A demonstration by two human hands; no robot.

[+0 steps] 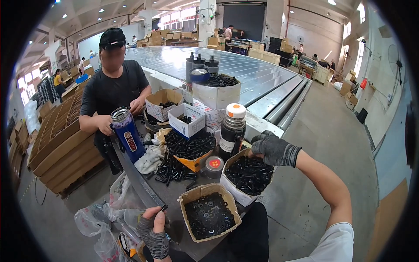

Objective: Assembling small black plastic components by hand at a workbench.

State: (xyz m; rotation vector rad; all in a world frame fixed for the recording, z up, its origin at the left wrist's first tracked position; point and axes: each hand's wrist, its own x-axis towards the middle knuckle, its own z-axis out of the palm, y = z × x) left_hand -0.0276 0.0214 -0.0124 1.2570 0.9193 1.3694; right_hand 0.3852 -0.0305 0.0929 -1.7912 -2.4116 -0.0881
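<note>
1. Head view: the right hand [274, 148], in a grey glove, rests curled over the far rim of a cardboard box of black bolts [248, 174]; whether its fingers pinch a bolt cannot be told.
2. Left hand [153, 227], in a fingerless glove, sits near the tabletop [174, 192] edge, thumb and finger pressed together on a small black part [164, 208].
3. Between the hands stands a box of black washers [209, 216].
4. Just beyond it are a round tin [214, 166], a dark bottle with an orange cap [232, 130] and loose bolts [174, 171].
5. Far left, another person [114, 87] holds a blue flask [127, 135].
</note>
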